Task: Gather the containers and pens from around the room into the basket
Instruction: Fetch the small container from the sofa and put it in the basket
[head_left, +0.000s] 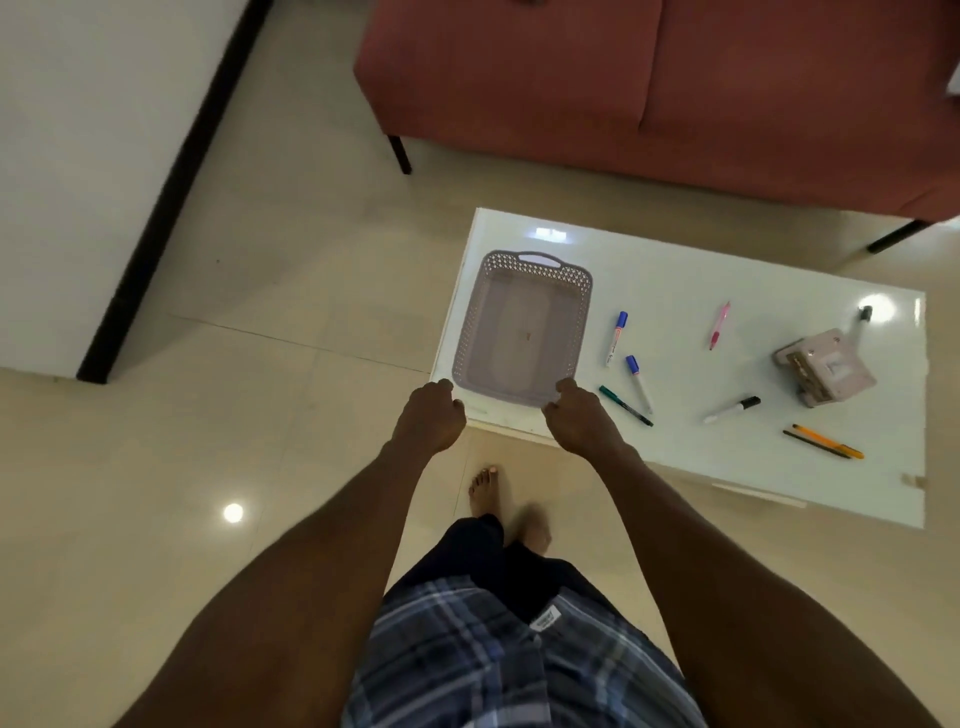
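Observation:
An empty grey lattice basket (519, 270) lies on the left end of a glossy white table (779, 291). My left hand (430, 417) curls on its near left corner. At the near right corner my right hand (577, 418) does the same. Right of the basket lie two blue-capped markers (616, 338) (638, 382) and a green pen (626, 406). Farther right are a pink pen (719, 325), a black-capped white marker (732, 409), an orange pen (828, 441) beside a dark one, and another black-capped marker (862, 319). A pale pink box-like container (826, 369) stands near the right end.
A red sofa (623, 78) on dark legs stands just beyond the table. A white panel with a dark edge strip (156, 208) fills the left side. Beige tiled floor (260, 364) lies between them, and my bare feet stand at the table's near edge.

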